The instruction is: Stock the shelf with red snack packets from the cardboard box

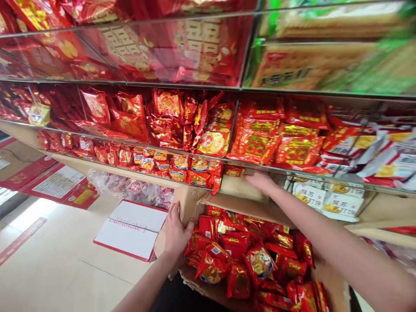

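An open cardboard box (240, 203) full of small red snack packets (238, 279) sits tilted below the shelf. My left hand (177, 232) grips its left side, fingers outside and thumb at the rim. My right hand (261, 182) reaches over the box into a bare-bottomed shelf compartment (238, 187). A red and gold snack packet (234, 171) is just beyond its fingertips; whether they touch is unclear. The right fingers are blurred and partly behind the clear shelf edge.
Red snack packs (193, 167) fill the compartment on the left, white packs (320, 199) the one on the right. Clear-fronted shelves above hold red packs (260, 134) and crackers (302, 65). A white carton (133, 227) lies on the tiled floor (78, 264).
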`<state>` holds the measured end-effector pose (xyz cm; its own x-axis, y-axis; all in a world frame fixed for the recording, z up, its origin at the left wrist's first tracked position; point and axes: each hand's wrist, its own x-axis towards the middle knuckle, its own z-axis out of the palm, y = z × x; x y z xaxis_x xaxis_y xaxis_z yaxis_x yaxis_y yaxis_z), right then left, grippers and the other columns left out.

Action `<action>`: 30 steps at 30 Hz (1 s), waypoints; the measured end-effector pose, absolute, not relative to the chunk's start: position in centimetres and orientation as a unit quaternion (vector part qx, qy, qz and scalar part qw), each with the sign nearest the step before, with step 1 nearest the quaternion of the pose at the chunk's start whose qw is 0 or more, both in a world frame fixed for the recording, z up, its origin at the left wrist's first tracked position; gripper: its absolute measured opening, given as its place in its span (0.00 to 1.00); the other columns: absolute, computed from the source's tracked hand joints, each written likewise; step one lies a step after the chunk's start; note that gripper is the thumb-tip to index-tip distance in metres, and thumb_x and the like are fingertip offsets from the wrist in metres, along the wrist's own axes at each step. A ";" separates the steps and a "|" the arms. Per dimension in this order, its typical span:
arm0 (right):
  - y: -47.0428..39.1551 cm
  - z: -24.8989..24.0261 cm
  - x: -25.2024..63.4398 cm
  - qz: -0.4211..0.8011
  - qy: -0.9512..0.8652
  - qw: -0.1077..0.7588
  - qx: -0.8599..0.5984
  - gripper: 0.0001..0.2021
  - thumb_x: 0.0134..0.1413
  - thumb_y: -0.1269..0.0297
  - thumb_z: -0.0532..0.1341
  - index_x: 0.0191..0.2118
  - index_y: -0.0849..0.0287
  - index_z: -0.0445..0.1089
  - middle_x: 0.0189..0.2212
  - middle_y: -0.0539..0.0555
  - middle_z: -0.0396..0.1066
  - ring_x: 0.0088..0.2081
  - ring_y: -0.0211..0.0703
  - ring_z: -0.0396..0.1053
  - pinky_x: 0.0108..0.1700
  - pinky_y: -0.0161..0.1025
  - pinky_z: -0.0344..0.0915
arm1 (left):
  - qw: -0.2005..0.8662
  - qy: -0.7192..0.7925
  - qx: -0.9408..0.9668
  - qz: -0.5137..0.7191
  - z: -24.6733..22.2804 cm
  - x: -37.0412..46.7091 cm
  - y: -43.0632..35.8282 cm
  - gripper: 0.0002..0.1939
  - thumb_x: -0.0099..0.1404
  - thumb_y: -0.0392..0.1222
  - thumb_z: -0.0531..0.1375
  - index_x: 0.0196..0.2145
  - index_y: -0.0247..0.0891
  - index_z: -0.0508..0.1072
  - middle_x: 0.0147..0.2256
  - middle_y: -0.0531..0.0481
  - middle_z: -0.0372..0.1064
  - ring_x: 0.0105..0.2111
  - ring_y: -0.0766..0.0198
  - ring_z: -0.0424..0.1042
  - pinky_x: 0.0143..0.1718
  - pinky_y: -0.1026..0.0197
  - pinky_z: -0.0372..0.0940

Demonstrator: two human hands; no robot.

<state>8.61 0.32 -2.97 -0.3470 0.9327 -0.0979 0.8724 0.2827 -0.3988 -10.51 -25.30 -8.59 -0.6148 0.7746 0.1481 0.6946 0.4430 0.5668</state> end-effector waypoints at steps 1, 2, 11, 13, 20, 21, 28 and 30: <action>-0.6 -2.0 10.1 0.202 -0.798 0.091 -0.560 0.15 0.48 0.57 0.58 0.40 0.60 0.69 0.40 0.59 0.70 0.44 0.52 0.67 0.42 0.41 0.62 | 0.066 0.847 0.434 0.300 -8.5 -10.5 -25.2 0.35 0.54 0.41 0.55 0.58 0.36 0.48 0.52 0.40 0.56 0.54 0.49 0.56 0.53 0.45 0.54; -1.7 -1.1 11.6 0.211 -0.800 0.122 -0.548 0.13 0.49 0.57 0.58 0.38 0.59 0.69 0.41 0.58 0.70 0.44 0.50 0.66 0.43 0.41 0.62 | 0.065 0.847 0.435 0.300 -8.5 -10.6 -25.1 0.35 0.54 0.41 0.55 0.58 0.36 0.48 0.51 0.40 0.56 0.54 0.49 0.56 0.53 0.45 0.54; -18.5 -3.0 23.7 0.224 -0.793 0.365 -0.434 0.07 0.54 0.62 0.55 0.28 0.57 0.62 0.34 0.54 0.67 0.38 0.41 0.67 0.40 0.39 0.64 | 0.061 0.833 0.462 0.297 -8.3 -10.8 -24.6 0.36 0.52 0.42 0.56 0.58 0.34 0.48 0.51 0.40 0.56 0.53 0.49 0.57 0.53 0.46 0.55; -20.3 -5.1 24.9 0.241 -0.788 0.332 -0.458 0.06 0.55 0.63 0.55 0.29 0.56 0.63 0.33 0.53 0.68 0.36 0.40 0.68 0.39 0.37 0.65 | 0.062 0.834 0.464 0.291 -8.3 -10.8 -24.5 0.37 0.53 0.43 0.56 0.58 0.34 0.47 0.51 0.39 0.55 0.53 0.48 0.56 0.53 0.47 0.54; -14.5 -9.2 23.7 0.239 -0.681 0.283 -0.632 0.16 0.54 0.65 0.50 0.45 0.66 0.65 0.46 0.64 0.66 0.50 0.50 0.63 0.51 0.45 0.60 | 0.059 0.830 0.473 0.290 -8.2 -11.0 -24.3 0.38 0.52 0.45 0.56 0.58 0.34 0.47 0.52 0.39 0.55 0.53 0.48 0.56 0.52 0.46 0.55; -13.3 -9.4 23.1 0.250 -0.663 0.257 -0.657 0.16 0.54 0.66 0.50 0.45 0.67 0.65 0.45 0.65 0.66 0.49 0.51 0.64 0.50 0.44 0.60 | 0.058 0.829 0.474 0.291 -8.3 -11.1 -24.3 0.38 0.52 0.45 0.56 0.58 0.34 0.47 0.52 0.39 0.55 0.53 0.47 0.56 0.52 0.46 0.55; -9.8 -9.8 20.9 0.302 -0.617 0.185 -0.703 0.12 0.49 0.64 0.55 0.35 0.64 0.71 0.33 0.64 0.72 0.37 0.53 0.71 0.38 0.41 0.65 | 0.059 0.835 0.470 0.281 -8.2 -11.1 -24.4 0.38 0.53 0.47 0.55 0.58 0.33 0.47 0.52 0.38 0.55 0.53 0.47 0.55 0.53 0.46 0.55; -10.0 -9.5 21.0 0.308 -0.617 0.185 -0.700 0.12 0.48 0.63 0.55 0.36 0.63 0.71 0.36 0.64 0.72 0.39 0.53 0.70 0.39 0.41 0.64 | 0.058 0.836 0.469 0.280 -8.0 -11.0 -24.4 0.37 0.53 0.47 0.55 0.58 0.32 0.47 0.52 0.38 0.55 0.53 0.48 0.55 0.53 0.46 0.54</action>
<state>20.99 -9.95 -9.52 0.0481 0.9781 -0.2024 0.7501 -0.1692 -0.6394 -10.98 -24.38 -8.00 -0.5536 0.8163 0.1651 0.7512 0.4039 0.5221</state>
